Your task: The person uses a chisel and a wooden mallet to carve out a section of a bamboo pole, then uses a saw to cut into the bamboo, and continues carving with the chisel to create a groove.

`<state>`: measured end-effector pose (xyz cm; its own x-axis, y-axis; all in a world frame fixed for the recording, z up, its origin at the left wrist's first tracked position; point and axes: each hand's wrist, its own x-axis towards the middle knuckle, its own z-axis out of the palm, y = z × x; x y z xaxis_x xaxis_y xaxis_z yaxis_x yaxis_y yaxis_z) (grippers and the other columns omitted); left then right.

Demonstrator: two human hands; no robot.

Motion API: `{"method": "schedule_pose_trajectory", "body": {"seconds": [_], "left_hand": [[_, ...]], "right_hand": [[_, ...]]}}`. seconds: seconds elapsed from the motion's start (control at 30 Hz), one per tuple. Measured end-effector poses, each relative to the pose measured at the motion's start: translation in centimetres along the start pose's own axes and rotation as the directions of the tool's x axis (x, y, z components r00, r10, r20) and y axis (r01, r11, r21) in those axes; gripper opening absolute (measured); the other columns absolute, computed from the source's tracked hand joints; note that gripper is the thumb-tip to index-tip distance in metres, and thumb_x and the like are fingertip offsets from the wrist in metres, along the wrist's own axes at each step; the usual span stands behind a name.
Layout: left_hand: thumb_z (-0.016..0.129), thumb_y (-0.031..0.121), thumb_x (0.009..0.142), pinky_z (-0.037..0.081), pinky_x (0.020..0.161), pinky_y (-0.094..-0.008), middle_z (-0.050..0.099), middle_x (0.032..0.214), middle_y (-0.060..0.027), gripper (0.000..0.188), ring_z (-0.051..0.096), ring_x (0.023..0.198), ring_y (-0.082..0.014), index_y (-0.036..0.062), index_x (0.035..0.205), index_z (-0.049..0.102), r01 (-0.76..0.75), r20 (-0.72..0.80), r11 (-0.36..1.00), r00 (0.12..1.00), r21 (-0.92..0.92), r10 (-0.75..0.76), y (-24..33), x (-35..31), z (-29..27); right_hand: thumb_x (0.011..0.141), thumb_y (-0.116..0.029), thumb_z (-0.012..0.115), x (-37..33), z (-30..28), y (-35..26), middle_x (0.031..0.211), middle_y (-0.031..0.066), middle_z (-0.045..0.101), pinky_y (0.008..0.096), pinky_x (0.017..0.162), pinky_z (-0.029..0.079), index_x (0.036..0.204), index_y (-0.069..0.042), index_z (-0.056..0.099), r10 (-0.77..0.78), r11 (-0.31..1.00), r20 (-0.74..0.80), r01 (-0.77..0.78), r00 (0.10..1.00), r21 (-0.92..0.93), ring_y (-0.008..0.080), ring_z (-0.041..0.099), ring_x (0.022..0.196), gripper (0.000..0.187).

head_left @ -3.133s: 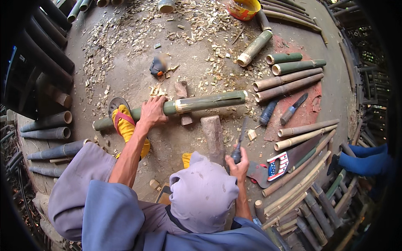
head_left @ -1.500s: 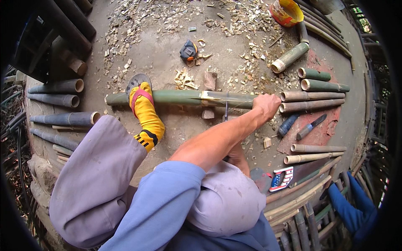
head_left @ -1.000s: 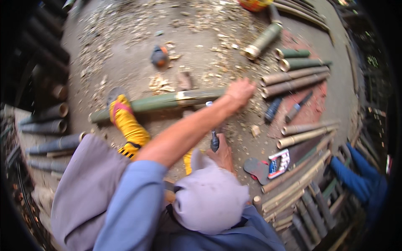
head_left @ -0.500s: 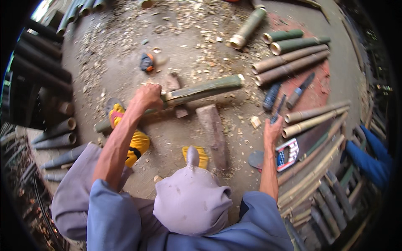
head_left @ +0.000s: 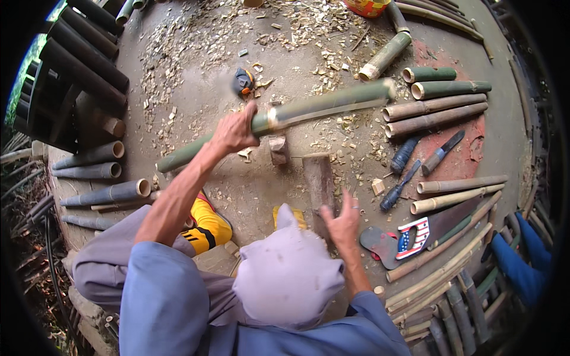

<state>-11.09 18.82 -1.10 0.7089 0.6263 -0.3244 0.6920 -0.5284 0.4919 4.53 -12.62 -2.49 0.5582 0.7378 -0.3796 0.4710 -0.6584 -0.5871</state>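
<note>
My left hand (head_left: pixel 236 129) is wrapped round a green bamboo pole (head_left: pixel 332 105) near its middle, just beside a pale, shaved node. The pole slants across in front of me, its right end higher and blurred by motion. Below it stands a small wooden block (head_left: pixel 278 151). My right hand (head_left: pixel 344 224) is empty, thumb and fingers apart, beside a long wooden block (head_left: pixel 319 178). Right of it a chisel-like tool with a dark handle (head_left: pixel 392 197) lies on the ground.
A handsaw (head_left: pixel 414 237), a knife (head_left: pixel 442 153) and another dark-handled tool (head_left: pixel 404 155) lie to the right, near several cut bamboo lengths (head_left: pixel 436 113). Orange-and-black earmuffs (head_left: pixel 243 82) and wood chips lie ahead. Bamboo tubes (head_left: pixel 107 194) lie left; a blue-clothed person's leg (head_left: pixel 516 246) shows far right.
My left hand has raised the bamboo pole off the ground. My right hand has let go of the dark-handled tool and moved left, toward my lap.
</note>
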Motion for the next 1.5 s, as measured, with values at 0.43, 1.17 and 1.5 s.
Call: {"method": "schedule_pose_trajectory", "body": {"seconds": [0.43,1.17,1.5], "left_hand": [[0.068,0.023,0.080,0.056,0.070,-0.0352,0.056,0.091,-0.0113,0.042,0.061,0.083,-0.0194,-0.0018,0.107,0.048,-0.224,-0.226,0.033,0.963,-0.974,-0.146,1.7,-0.9,-14.6],[0.071,0.028,0.078,0.042,0.088,-0.0420,0.061,0.099,-0.0049,0.031,0.054,0.099,-0.0227,0.0111,0.100,0.059,-0.242,0.214,-0.632,0.803,-0.736,-0.557,-10.2,-9.9,10.0],[0.076,0.025,0.071,0.045,0.066,-0.0292,0.049,0.085,-0.0033,0.040,0.048,0.071,-0.0147,0.0026,0.094,0.053,0.174,-0.040,0.085,0.247,-0.981,-0.968,-4.5,-10.2,8.9]], "right_hand": [[0.068,-0.013,0.066,-6.5,-0.5,-4.4,0.126,0.0272,0.043,0.0477,0.101,0.032,0.139,-0.004,0.026,0.156,0.972,-0.006,-0.152,0.988,0.180,0.0431,0.040,0.117,0.082],[0.065,-0.010,0.065,-7.3,-2.5,-3.8,0.124,0.0274,0.044,0.0480,0.101,0.032,0.133,0.000,0.035,0.112,0.991,-0.313,-0.084,0.943,0.100,0.0435,0.041,0.115,0.075],[0.063,-0.008,0.064,-8.6,-7.3,7.7,0.123,0.0274,0.044,0.0481,0.101,0.032,0.131,0.002,0.039,0.130,0.947,-0.511,-0.260,0.850,-0.191,0.0436,0.041,0.115,0.073]]}}
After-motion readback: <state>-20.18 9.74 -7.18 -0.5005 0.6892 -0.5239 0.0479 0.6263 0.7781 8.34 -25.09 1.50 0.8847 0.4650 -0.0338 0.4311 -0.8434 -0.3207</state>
